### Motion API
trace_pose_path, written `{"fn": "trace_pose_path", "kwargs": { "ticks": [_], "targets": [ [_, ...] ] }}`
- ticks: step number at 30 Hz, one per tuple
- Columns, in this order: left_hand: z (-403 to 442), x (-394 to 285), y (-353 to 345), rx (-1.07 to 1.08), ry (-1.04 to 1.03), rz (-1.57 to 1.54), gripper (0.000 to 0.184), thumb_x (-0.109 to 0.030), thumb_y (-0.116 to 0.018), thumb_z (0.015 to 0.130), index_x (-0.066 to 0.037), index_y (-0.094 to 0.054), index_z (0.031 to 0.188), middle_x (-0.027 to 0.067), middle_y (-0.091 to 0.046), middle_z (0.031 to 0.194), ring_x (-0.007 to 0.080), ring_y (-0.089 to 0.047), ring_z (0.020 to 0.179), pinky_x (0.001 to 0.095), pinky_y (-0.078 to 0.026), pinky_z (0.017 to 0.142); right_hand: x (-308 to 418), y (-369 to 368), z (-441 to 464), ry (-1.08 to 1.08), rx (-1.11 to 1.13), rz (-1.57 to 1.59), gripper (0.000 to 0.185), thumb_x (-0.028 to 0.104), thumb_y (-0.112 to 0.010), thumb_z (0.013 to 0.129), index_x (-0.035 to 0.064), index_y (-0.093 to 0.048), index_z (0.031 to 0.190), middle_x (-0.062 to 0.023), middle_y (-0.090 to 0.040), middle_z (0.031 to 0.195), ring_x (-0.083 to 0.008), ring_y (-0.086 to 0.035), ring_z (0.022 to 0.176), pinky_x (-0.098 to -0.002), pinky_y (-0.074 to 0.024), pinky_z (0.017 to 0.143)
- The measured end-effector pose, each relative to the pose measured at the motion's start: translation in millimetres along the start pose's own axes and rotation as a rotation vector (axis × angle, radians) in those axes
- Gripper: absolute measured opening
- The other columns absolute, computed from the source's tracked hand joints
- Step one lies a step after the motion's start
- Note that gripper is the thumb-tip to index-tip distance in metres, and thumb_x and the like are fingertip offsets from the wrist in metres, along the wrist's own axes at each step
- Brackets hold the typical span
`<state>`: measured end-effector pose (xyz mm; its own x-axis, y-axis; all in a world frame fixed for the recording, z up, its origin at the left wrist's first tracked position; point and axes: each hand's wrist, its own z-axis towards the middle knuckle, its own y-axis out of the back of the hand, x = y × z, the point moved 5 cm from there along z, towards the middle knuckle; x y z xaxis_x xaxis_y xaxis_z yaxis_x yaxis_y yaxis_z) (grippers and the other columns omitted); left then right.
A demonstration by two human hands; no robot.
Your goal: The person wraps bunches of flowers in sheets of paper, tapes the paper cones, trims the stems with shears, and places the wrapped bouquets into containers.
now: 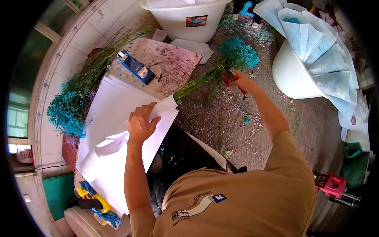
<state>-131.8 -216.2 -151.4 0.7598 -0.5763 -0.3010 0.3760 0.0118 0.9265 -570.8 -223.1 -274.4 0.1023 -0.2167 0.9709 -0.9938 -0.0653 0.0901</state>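
A bunch of turquoise baby's breath [239, 51] stretches diagonally over the floor, with its green stems [197, 83] running down to the table corner. White paper [165, 106] covers the stem ends, and my left hand [143, 121] is closed around that wrapped end, thumb toward the flowers. Just below the blooms, my right hand [241, 81] grips red-handled pruning shears [229, 77]. Their blades are against the stems; whether they are cutting cannot be made out. Under my left hand lies a stack of large white paper sheets [106, 114], its top sheet creased.
A blue tape dispenser [136, 68] sits on the stained table [169, 59]. More turquoise flowers [68, 107] lie at the left. One white tub [177, 19] stands ahead; another white tub [290, 73] at the right holds several paper-wrapped bunches [312, 35]. Petals litter the floor [268, 114].
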Motion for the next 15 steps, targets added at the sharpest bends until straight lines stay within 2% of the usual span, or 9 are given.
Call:
{"fn": "trace_pose_path", "kwargs": {
  "ticks": [2,3,5,6,8,9,11,13,15],
  "targets": [
    [0.5,1.0,-0.5,0.029,0.012,-0.003,0.055,-0.016,-0.082,0.075,-0.010,-0.067,0.127,0.0124,-0.071,0.104,0.0335,-0.065,0.099,0.0454,-0.050,0.088,7.1,-2.4,-2.6,0.048,-0.081,-0.116,0.032,0.013,-0.075,0.089,0.0024,-0.063,0.117,-0.0046,-0.065,0.079,-0.0186,-0.060,0.065,-0.0343,-0.0491,0.065],
    [0.5,2.5,-1.4,0.026,0.020,-0.005,0.055,-0.016,-0.082,0.075,-0.010,-0.067,0.127,0.0124,-0.071,0.104,0.0335,-0.065,0.099,0.0454,-0.050,0.088,3.9,-2.6,-1.0,0.047,-0.073,-0.120,0.032,0.013,-0.075,0.089,0.0024,-0.063,0.117,-0.0046,-0.065,0.079,-0.0186,-0.060,0.065,-0.0343,-0.0491,0.065],
    [-0.4,3.7,-3.1,0.017,0.001,-0.009,0.054,-0.016,-0.082,0.075,-0.011,-0.067,0.127,0.0119,-0.071,0.105,0.0335,-0.065,0.099,0.0453,-0.051,0.088,-7.3,6.2,-1.3,0.000,-0.251,-0.378,0.021,0.022,-0.071,0.095,0.0024,-0.065,0.100,-0.0028,-0.062,0.070,-0.0170,-0.058,0.059,-0.0347,-0.0464,0.059],
    [-2.0,3.6,-4.0,0.018,0.009,-0.012,0.054,-0.016,-0.082,0.075,-0.011,-0.067,0.127,0.0119,-0.071,0.105,0.0335,-0.065,0.099,0.0453,-0.051,0.088,-12.4,5.2,-3.2,-0.003,-0.244,-0.382,0.021,0.022,-0.071,0.095,0.0024,-0.065,0.100,-0.0028,-0.062,0.070,-0.0170,-0.058,0.059,-0.0347,-0.0464,0.059],
    [-2.6,2.2,-4.3,0.017,0.030,0.021,0.054,-0.018,-0.082,0.075,-0.010,-0.068,0.127,0.0084,-0.071,0.110,0.0306,-0.065,0.104,0.0445,-0.048,0.091,-16.1,8.7,-9.5,0.020,-0.342,-0.266,0.025,0.025,-0.070,0.096,0.0038,-0.063,0.085,-0.0028,-0.060,0.068,-0.0163,-0.058,0.059,-0.0352,-0.0445,0.057],
    [-3.9,1.6,-3.1,0.010,0.039,0.020,0.054,-0.018,-0.082,0.075,-0.010,-0.068,0.127,0.0084,-0.071,0.110,0.0306,-0.065,0.104,0.0445,-0.048,0.091,-15.5,7.7,-13.7,0.024,-0.334,-0.272,0.025,0.025,-0.070,0.096,0.0038,-0.063,0.085,-0.0028,-0.060,0.068,-0.0163,-0.058,0.059,-0.0352,-0.0445,0.057],
    [-6.8,-6.8,4.5,-0.104,-0.064,0.023,0.053,-0.017,-0.081,0.076,-0.010,-0.068,0.127,0.0093,-0.071,0.114,0.0300,-0.064,0.108,0.0447,-0.047,0.095,-17.7,3.8,-25.8,0.014,-0.413,0.188,0.022,0.024,-0.071,0.096,0.0053,-0.063,0.088,-0.0038,-0.061,0.068,-0.0177,-0.059,0.058,-0.0359,-0.0452,0.056],
    [-10.4,-15.1,9.0,-0.164,-0.108,-0.049,0.054,-0.014,-0.081,0.075,-0.008,-0.067,0.127,0.0129,-0.070,0.116,0.0328,-0.063,0.111,0.0455,-0.045,0.099,19.7,-35.7,-51.1,0.025,-0.418,0.391,0.020,0.022,-0.070,0.097,0.0046,-0.062,0.094,-0.0051,-0.063,0.072,-0.0179,-0.059,0.059,-0.0343,-0.0472,0.056],
    [-34.2,-20.9,16.0,-0.280,-0.115,-0.199,0.047,-0.007,-0.079,0.078,-0.004,-0.068,0.124,0.0180,-0.070,0.116,0.0378,-0.063,0.112,0.0467,-0.045,0.099,56.8,-96.1,-65.1,0.123,-0.189,0.594,0.019,0.021,-0.069,0.097,0.0042,-0.062,0.104,-0.0084,-0.065,0.079,-0.0204,-0.062,0.068,-0.0361,-0.0504,0.066]
  ]
}}
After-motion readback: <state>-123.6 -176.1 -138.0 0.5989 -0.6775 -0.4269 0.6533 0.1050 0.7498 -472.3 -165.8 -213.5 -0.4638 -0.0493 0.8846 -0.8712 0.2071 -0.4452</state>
